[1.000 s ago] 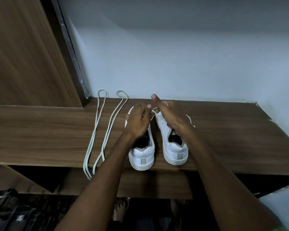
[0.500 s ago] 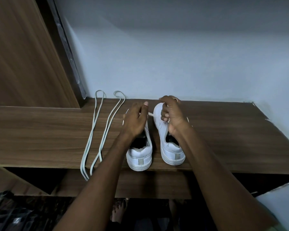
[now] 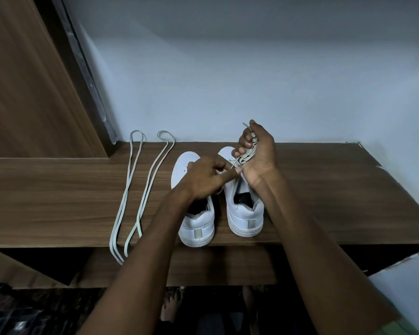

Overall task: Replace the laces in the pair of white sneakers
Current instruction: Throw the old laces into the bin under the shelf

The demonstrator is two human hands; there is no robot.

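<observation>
With the right hand (image 3: 257,151) clutching the bunched old lace (image 3: 248,153) above the right sneaker (image 3: 244,211) and the left hand (image 3: 208,177) pinching its trailing end, a hard tug could snag and drag that sneaker off the shelf (image 3: 58,201).

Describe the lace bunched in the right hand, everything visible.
The old lace is a pale, flat cord, gathered in loose loops inside the right hand, whose fingers curl round it above the right sneaker. One tip pokes up past the fingers. A thin strand runs down to the left hand, which pinches it.
</observation>
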